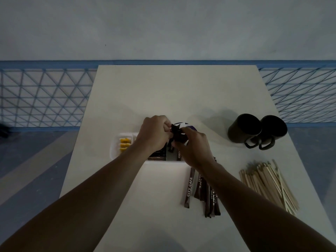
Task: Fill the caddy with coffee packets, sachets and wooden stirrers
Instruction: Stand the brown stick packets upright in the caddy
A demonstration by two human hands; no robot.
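The left hand [154, 133] and right hand [194, 146] meet over the caddy [113, 148], fingers pinching a dark packet [177, 133]. The caddy's middle is hidden.

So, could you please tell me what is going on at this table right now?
A person is filling a white caddy. The left hand and right hand together grip dark packets just above it. Yellow sachets already sit in its left compartment. City Cafe sugar sticks and a pile of wooden stirrers lie on the table, not yet in the caddy. Two black mugs stand at the far right.
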